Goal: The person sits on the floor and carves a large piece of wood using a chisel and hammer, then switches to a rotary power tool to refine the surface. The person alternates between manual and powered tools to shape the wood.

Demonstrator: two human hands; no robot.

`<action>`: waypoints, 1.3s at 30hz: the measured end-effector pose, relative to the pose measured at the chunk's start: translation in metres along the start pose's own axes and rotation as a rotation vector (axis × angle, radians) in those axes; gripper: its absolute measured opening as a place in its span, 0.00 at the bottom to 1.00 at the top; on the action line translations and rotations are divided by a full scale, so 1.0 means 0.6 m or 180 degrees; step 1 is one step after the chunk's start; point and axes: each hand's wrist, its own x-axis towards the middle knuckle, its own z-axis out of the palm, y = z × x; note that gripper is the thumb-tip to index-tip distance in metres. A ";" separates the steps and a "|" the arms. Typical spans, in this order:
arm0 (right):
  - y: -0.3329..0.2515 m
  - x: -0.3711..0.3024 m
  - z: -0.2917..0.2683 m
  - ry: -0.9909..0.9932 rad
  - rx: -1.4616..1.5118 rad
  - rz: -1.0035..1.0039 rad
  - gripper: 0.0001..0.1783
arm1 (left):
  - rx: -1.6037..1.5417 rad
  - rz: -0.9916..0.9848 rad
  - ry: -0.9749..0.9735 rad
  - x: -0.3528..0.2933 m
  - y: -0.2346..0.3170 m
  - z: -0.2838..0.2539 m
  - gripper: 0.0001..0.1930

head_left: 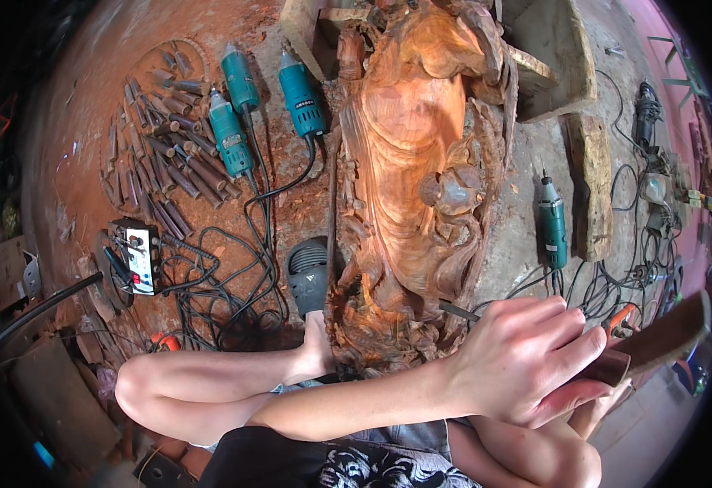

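My left forearm crosses in front of me to the right. My left hand (527,358) is closed round a carving chisel, its dark flat blade (458,311) pointing left at the carving's lower right edge and its brown handle end (608,368) sticking out past my thumb. Behind that handle only a sliver of my right hand (606,409) shows. It appears to grip a brown wooden mallet (672,335), tilted beside the chisel's end; its fingers are mostly hidden. Before me lies a large reddish wood carving (397,154) with smooth folds and a rounded knob.
Teal die grinders (227,134) lie left of the carving, another grinder (552,224) right. Many chisels (173,154) are heaped far left, near a control box (139,259) and tangled cables (226,285). A rough plank (592,187) and wooden frame (551,61) flank the carving. My shoe (307,276) touches its left side.
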 end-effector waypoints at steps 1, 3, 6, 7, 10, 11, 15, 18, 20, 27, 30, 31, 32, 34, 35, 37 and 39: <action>0.028 -0.008 -0.002 0.0288 0.0070 0.0103 0.28 | -0.0012 -0.0049 -0.0046 -0.002 0.000 -0.004 0.23; 0.078 -0.026 0.002 0.0642 0.0212 0.0340 0.28 | -0.0063 -0.0125 -0.0141 -0.005 -0.002 -0.007 0.23; 0.139 -0.065 0.031 0.0810 0.0513 0.0782 0.29 | 0.0382 -0.0050 -0.0252 -0.005 -0.005 -0.001 0.20; 0.154 -0.081 0.048 0.0775 0.0611 0.1002 0.30 | 0.0535 -0.0007 -0.0281 -0.009 -0.005 0.004 0.19; 0.188 -0.114 0.109 0.0524 0.0823 0.1676 0.31 | 0.0581 -0.0161 -0.1036 -0.048 0.039 0.025 0.18; 0.199 -0.124 0.128 0.0405 0.0858 0.1921 0.31 | 0.0367 -0.0313 -0.1213 -0.061 0.047 0.036 0.18; 0.240 -0.142 0.199 -0.0074 0.0928 0.2603 0.33 | 0.0172 -0.0640 -0.1750 -0.132 0.049 0.062 0.15; 0.263 -0.165 0.253 -0.0351 0.0988 0.2657 0.34 | 0.0449 -0.0769 -0.2070 -0.174 0.045 0.057 0.15; 0.279 -0.184 0.297 -0.0411 0.1062 0.2356 0.37 | 0.0324 -0.0876 -0.2055 -0.185 0.047 0.047 0.15; 0.294 -0.189 0.327 -0.0533 -0.0808 0.1370 0.43 | 0.0457 -0.0648 -0.1964 -0.187 0.071 0.010 0.15; 0.311 -0.178 0.309 -0.0501 -0.1046 0.0990 0.40 | 0.0537 -0.0644 -0.1822 -0.178 0.092 -0.022 0.15; 0.310 -0.174 0.299 -0.0513 -0.1100 0.1017 0.39 | 0.0418 -0.0794 -0.1642 -0.172 0.097 -0.040 0.15; 0.303 -0.165 0.295 -0.0562 -0.0967 0.1022 0.38 | 0.0488 -0.0970 -0.1565 -0.172 0.099 -0.058 0.15; 0.298 -0.168 0.291 -0.0565 -0.0894 0.1200 0.39 | 0.0246 -0.1637 -0.1176 -0.180 0.094 -0.107 0.15; 0.299 -0.177 0.296 -0.0546 -0.0870 0.1347 0.39 | -0.0039 -0.1949 -0.0764 -0.183 0.091 -0.135 0.15; 0.298 -0.181 0.302 -0.0558 -0.0847 0.1564 0.41 | -0.0661 -0.2239 0.0302 -0.180 0.087 -0.188 0.15; 0.300 -0.170 0.307 -0.0626 -0.0851 0.1692 0.42 | -0.0826 -0.2406 0.1606 -0.169 0.071 -0.244 0.16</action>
